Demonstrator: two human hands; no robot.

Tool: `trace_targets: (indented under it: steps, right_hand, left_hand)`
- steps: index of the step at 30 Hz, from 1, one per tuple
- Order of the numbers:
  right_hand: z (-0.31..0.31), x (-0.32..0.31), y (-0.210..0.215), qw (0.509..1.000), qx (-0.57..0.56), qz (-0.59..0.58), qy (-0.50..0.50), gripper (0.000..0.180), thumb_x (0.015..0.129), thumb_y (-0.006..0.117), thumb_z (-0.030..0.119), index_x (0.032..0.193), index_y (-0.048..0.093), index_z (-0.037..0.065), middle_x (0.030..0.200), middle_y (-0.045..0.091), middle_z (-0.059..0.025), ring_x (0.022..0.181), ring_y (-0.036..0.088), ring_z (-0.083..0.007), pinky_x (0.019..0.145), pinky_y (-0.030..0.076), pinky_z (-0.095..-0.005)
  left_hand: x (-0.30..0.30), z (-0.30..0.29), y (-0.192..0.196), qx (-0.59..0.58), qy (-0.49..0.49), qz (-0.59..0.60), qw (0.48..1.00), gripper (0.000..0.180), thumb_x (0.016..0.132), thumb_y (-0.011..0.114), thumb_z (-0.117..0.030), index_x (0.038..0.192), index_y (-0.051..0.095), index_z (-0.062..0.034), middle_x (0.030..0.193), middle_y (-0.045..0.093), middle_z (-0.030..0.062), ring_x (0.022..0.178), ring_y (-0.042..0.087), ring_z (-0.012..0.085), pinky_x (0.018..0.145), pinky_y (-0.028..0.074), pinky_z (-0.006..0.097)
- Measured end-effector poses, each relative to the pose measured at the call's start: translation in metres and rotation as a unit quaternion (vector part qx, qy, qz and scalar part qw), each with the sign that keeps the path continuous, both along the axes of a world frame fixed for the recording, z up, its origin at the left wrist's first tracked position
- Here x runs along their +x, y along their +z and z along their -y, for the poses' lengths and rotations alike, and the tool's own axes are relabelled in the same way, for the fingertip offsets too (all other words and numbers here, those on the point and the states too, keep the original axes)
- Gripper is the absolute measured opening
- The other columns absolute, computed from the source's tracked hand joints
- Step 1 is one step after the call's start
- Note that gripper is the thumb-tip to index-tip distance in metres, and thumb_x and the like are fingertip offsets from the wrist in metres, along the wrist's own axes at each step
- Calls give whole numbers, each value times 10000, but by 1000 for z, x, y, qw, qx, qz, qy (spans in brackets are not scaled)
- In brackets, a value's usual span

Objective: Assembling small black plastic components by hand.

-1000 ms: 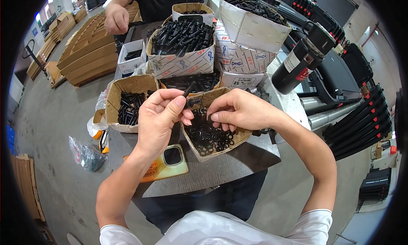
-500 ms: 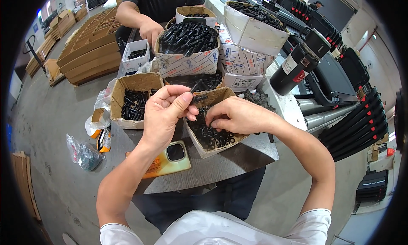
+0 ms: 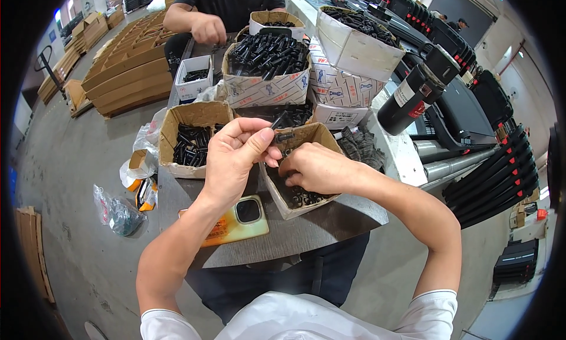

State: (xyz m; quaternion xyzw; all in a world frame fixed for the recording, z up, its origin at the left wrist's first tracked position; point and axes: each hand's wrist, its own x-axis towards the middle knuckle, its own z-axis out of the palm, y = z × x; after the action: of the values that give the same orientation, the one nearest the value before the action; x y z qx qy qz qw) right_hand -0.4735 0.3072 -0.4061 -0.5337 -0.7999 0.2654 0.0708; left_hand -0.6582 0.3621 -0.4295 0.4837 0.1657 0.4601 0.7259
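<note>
Between the thumb and fingers of my left hand (image 3: 236, 154) is a small black plastic cylindrical part (image 3: 284, 137), held above a cardboard box. That open box (image 3: 287, 210) contains many small black rings (image 3: 306, 197). My right hand (image 3: 318, 168) reaches down into it, fingers curled together among the rings; whatever they pinch is hidden. To the left of my left hand, another cardboard box (image 3: 184, 170) holds loose black cylindrical parts (image 3: 191, 144). A phone in a yellowish case (image 3: 253, 227) lies on the table under my left forearm.
Behind stands a heaped box of black parts (image 3: 266, 92), with a white box of parts (image 3: 361, 50) stacked to its right. A black bottle (image 3: 407, 98) stands at the right. Across the table a co-worker's hand (image 3: 208, 29) shows. Plastic bags (image 3: 121, 216) lie at left.
My right hand has shifted slightly left, its fingers deeper among the rings. The left hand keeps its grip. Across the table, the co-worker's hand has lifted away from beside the heaped box.
</note>
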Motion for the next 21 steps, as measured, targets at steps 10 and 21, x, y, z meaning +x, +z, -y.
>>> trace_targets:
  steps: [10, 21]
  right_hand:
    - [8, 15, 20, 994, 32, -70, -77, 132, 865, 622, 95, 924, 641, -21, 838, 691, -161, 787, 688, -293, 727, 533, -386]
    - [20, 26, 28, 784, -134, -565, -220, 211, 930, 670, 116, 1092, 670, -19, 876, 671, -62, 726, 646, -109, 659, 547, -225]
  left_hand:
    - [1, -2, -4, 8, -3, -4, 1000, 171, 950, 642, -99, 1075, 603, 12, 868, 667, 83, 714, 658, 142, 630, 557, 263]
    - [2, 5, -3, 13, 3, -18, 1000, 176, 944, 650, -98, 1058, 600, 26, 845, 667, 88, 720, 671, 152, 618, 569, 265]
